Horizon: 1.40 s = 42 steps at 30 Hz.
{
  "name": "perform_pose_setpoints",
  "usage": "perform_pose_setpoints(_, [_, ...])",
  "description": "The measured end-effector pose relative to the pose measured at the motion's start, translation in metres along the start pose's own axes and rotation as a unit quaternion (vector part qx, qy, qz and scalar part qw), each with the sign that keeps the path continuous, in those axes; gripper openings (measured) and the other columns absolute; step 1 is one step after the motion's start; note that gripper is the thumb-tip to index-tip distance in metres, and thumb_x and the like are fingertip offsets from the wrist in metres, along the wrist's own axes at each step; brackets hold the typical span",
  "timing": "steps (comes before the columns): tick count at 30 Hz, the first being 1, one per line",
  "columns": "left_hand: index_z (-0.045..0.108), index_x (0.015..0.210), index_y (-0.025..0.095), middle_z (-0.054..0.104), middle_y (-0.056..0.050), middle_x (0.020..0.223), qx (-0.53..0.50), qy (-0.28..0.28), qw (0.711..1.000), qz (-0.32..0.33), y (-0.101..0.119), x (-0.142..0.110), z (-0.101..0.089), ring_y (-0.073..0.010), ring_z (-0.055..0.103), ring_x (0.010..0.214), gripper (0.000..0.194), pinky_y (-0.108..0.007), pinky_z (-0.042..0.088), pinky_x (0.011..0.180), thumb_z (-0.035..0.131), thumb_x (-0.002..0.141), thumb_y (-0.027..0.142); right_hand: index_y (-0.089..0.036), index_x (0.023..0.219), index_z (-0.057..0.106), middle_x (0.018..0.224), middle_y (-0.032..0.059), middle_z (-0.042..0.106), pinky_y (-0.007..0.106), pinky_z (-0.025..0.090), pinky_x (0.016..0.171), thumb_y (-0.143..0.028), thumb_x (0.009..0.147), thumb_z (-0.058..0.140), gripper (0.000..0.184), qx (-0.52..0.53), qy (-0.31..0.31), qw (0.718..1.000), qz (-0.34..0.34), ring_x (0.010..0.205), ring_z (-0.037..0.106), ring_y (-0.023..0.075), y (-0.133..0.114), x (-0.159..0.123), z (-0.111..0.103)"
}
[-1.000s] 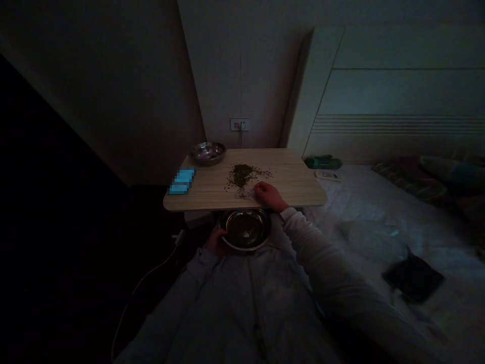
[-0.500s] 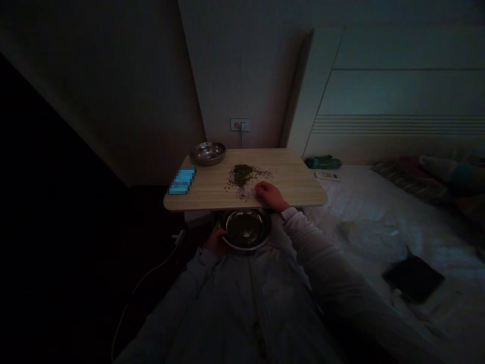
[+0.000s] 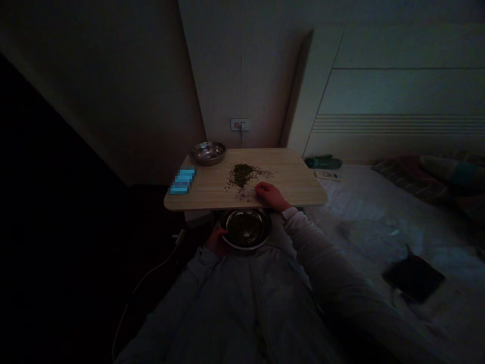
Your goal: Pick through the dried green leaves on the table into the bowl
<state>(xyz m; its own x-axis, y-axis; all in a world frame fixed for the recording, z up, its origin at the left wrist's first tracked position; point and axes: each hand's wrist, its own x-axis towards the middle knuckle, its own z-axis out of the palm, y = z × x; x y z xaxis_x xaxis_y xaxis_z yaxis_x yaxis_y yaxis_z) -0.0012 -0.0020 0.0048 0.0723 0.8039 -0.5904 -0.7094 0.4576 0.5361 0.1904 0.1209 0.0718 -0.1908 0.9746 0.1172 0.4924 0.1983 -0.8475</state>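
Note:
My left hand grips the left rim of a metal bowl, which sits at my lap just under the table's front edge. Small dark grains lie on the bowl's bottom. On the wooden table, my right hand rests with its fingers curled together near the front edge; whatever they may hold is hidden. Left of its fingertips is a thin scatter of pale and dark bits. Behind that lies a loose pile of small green grains, like mung beans, with stray ones trailing to the right.
A second metal bowl stands at the table's back left corner, with a lit phone in front of it. A bed with a green bottle, a remote and a dark flat object is on the right. A white cable hangs at left.
Almost nothing differs. My right hand stays curled at nearly the same spot on the table, and my left hand keeps its hold on the bowl.

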Motion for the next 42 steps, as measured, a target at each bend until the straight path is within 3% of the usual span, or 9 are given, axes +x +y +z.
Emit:
perform_pose_setpoints(6, [0.066, 0.101, 0.015, 0.075, -0.008, 0.084, 0.003, 0.008, 1.000, -0.008, 0.001, -0.001, 0.001, -0.0302, 0.064, 0.102, 0.043, -0.044, 0.048, 0.093, 0.054, 0.061, 0.008, -0.019, 0.071, 0.057, 0.058, -0.0029, 0.057, 0.024, 0.039, 0.061, -0.027, 0.070, 0.049, 0.012, 0.046, -0.001, 0.999, 0.009, 0.060, 0.050, 0.0126, -0.001, -0.001, 0.000])
perform_pose_setpoints(13, [0.063, 0.110, 0.014, 0.075, -0.008, 0.090, -0.001, -0.017, 1.000, -0.002, 0.000, 0.001, -0.004, -0.0306, 0.063, 0.103, 0.050, -0.045, 0.049, 0.092, 0.055, 0.061, 0.008, -0.020, 0.066, 0.050, 0.057, -0.0036, 0.054, 0.026, 0.040, 0.064, -0.029, 0.069, 0.047, 0.010, 0.100, 0.103, 0.990, 0.010, 0.060, 0.051, 0.0129, 0.006, -0.002, -0.007])
perform_pose_setpoints(21, [0.063, 0.110, 0.015, 0.075, -0.007, 0.089, -0.015, -0.010, 1.000, -0.009, -0.001, 0.004, -0.004, -0.0291, 0.064, 0.102, 0.049, -0.044, 0.047, 0.093, 0.053, 0.062, 0.007, -0.019, 0.070, 0.055, 0.061, -0.0027, 0.057, 0.026, 0.039, 0.063, -0.031, 0.067, 0.050, 0.014, 0.070, 0.071, 0.995, 0.019, 0.061, 0.051, 0.0136, 0.020, -0.018, -0.022])
perform_pose_setpoints(28, [0.067, 0.102, 0.014, 0.075, -0.009, 0.086, -0.008, -0.029, 0.999, -0.014, -0.001, 0.006, -0.006, -0.0315, 0.061, 0.107, 0.044, -0.044, 0.046, 0.096, 0.054, 0.060, 0.008, -0.018, 0.071, 0.057, 0.063, -0.0019, 0.059, 0.025, 0.036, 0.061, -0.032, 0.070, 0.050, 0.015, 0.000, 0.045, 0.999, -0.007, 0.063, 0.051, 0.0134, 0.015, -0.023, -0.018])
perform_pose_setpoints(34, [0.066, 0.107, 0.015, 0.075, -0.008, 0.089, -0.003, -0.060, 0.998, -0.006, -0.002, 0.006, -0.008, -0.0305, 0.061, 0.107, 0.047, -0.045, 0.045, 0.096, 0.054, 0.062, 0.009, -0.018, 0.068, 0.058, 0.062, -0.0017, 0.058, 0.025, 0.036, 0.060, -0.036, 0.070, 0.052, 0.019, 0.013, 0.007, 1.000, -0.023, 0.061, 0.049, 0.0130, 0.015, -0.023, -0.019])
perform_pose_setpoints(42, [0.066, 0.104, 0.014, 0.074, -0.007, 0.075, 0.003, -0.035, 0.999, -0.014, -0.003, 0.013, -0.013, -0.0276, 0.065, 0.101, 0.043, -0.039, 0.048, 0.093, 0.055, 0.063, 0.009, -0.018, 0.078, 0.062, 0.066, -0.0010, 0.063, 0.024, 0.037, 0.060, -0.037, 0.073, 0.053, 0.021, 0.006, 0.003, 1.000, -0.018, 0.062, 0.052, 0.0130, 0.015, -0.020, -0.016])
